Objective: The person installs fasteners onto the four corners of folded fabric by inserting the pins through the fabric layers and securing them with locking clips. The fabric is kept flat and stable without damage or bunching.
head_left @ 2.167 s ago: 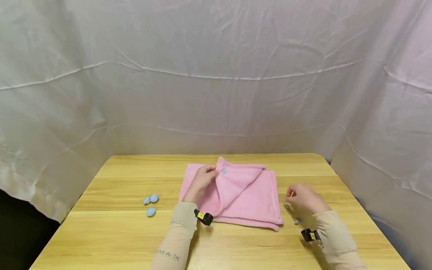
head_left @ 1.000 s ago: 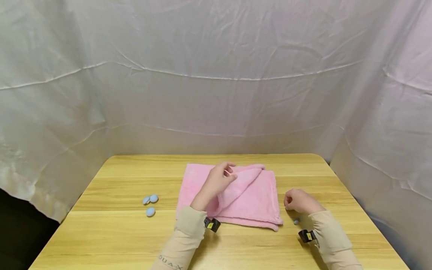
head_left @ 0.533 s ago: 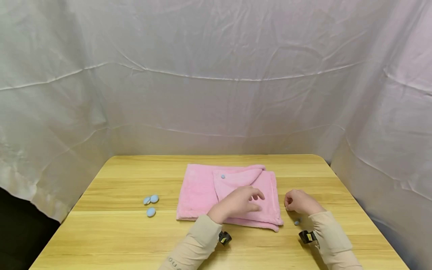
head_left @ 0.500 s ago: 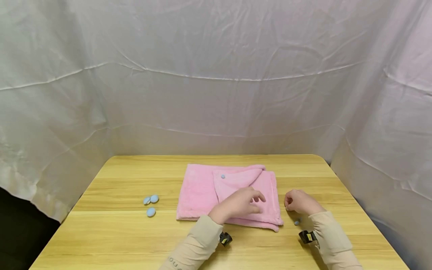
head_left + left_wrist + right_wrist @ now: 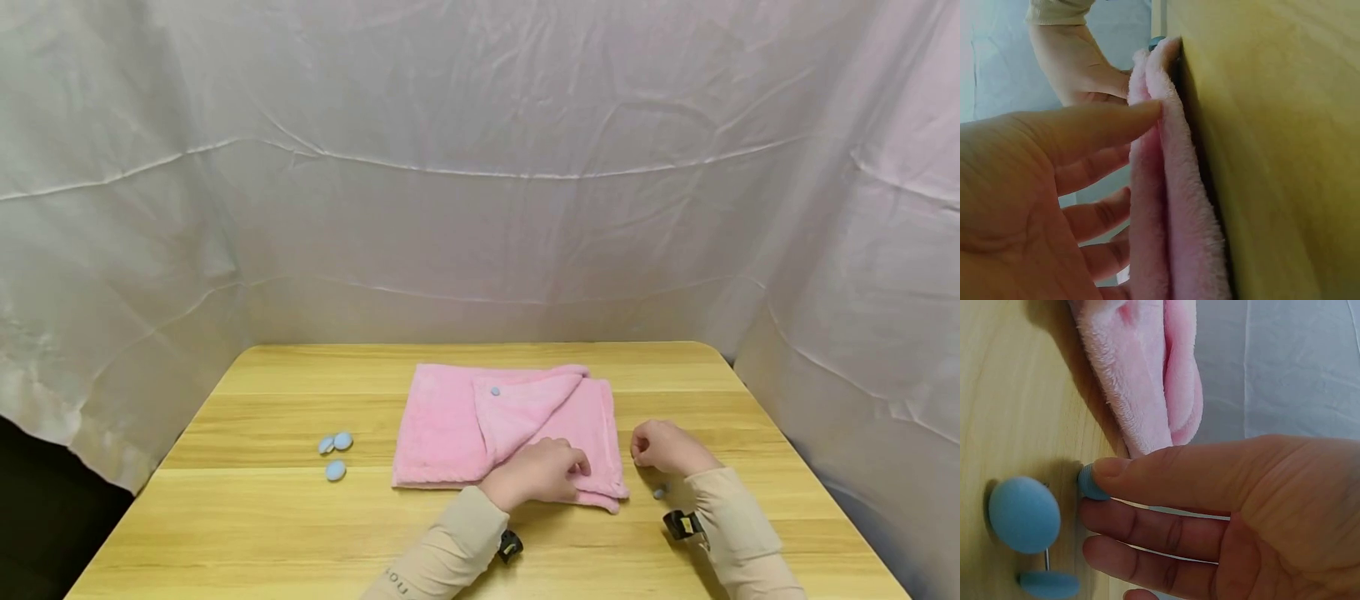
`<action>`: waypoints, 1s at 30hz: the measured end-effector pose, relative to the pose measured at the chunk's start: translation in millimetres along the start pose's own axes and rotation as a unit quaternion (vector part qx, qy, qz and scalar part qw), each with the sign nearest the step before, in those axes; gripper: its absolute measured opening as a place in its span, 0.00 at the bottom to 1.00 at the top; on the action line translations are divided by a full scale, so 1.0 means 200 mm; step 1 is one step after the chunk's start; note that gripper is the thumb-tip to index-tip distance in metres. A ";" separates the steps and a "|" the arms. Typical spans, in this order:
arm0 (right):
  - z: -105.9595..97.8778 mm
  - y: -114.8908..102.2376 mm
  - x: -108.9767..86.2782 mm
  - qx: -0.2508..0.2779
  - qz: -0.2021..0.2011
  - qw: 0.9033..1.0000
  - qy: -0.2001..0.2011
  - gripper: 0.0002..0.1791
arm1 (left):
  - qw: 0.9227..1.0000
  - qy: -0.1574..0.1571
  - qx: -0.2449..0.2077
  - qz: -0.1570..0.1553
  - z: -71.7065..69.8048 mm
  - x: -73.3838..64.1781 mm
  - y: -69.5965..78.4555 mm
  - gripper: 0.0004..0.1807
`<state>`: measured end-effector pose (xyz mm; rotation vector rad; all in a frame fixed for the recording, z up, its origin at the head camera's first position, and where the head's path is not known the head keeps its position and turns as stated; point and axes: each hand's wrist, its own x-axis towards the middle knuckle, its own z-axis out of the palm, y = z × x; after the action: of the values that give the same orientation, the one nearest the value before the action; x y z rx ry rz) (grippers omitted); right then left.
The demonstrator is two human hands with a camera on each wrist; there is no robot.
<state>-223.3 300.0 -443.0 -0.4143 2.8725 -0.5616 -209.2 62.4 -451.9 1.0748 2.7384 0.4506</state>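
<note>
A folded pink fleece blanket [image 5: 442,425] lies at the table's middle, one corner turned back with a small blue button-like piece [image 5: 495,391] on it. My left hand [image 5: 536,471] is at the front edge, right of centre. In the left wrist view its thumb tip sits in the gap between layers and the fingers lie over the upper layer [image 5: 1147,219], pinching it. Beyond the blanket's right edge, my right hand [image 5: 672,447] pinches a small ridged blue cap [image 5: 1090,482] between thumb and finger, low over the table.
Near the right hand lie a round blue cap [image 5: 1024,514] and a blue disc [image 5: 1050,584] with a thin metal pin. Several blue round pieces [image 5: 335,471] rest left of the blanket. Grey cloth [image 5: 480,250] hangs around the table's back and sides.
My left hand left the turned-back corner, crossed the blanket rightward and came down to its front edge. The lifted corner lies flat. My right hand lowered to the blue cap and stayed there.
</note>
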 end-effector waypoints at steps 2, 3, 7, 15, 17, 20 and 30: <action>0.00 0.00 0.00 -0.003 -0.001 1.000 0.001 0.07 | 1.000 0.003 -0.004 -0.006 0.00 0.00 0.00 0.16; 0.00 0.00 0.00 -0.004 -0.004 1.000 0.002 0.07 | 1.000 0.006 -0.006 -0.009 0.00 0.00 0.00 0.15; 0.00 0.01 0.00 -0.004 -0.010 1.000 0.014 0.07 | 0.999 0.031 -0.019 -0.006 0.02 0.01 0.00 0.07; -0.04 -0.02 -0.02 0.043 0.008 0.998 0.044 0.04 | 0.988 0.078 -0.132 -0.035 0.01 0.04 -0.03 0.05; -0.05 -0.02 -0.01 0.046 -0.003 0.997 0.059 0.04 | 0.979 0.084 -0.178 -0.049 0.00 0.04 -0.05 0.04; -0.07 -0.02 0.01 0.044 -0.033 0.993 0.102 0.04 | 0.965 0.100 -0.235 -0.060 -0.03 0.04 -0.06 0.04; -0.08 -0.10 0.02 0.158 -0.023 0.939 0.304 0.08 | 0.907 0.207 -0.355 -0.089 -0.11 0.04 -0.14 0.14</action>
<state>-225.6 285.7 -420.7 -0.2895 3.2432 -1.3465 -238.7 43.6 -440.7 0.5706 2.5577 1.6367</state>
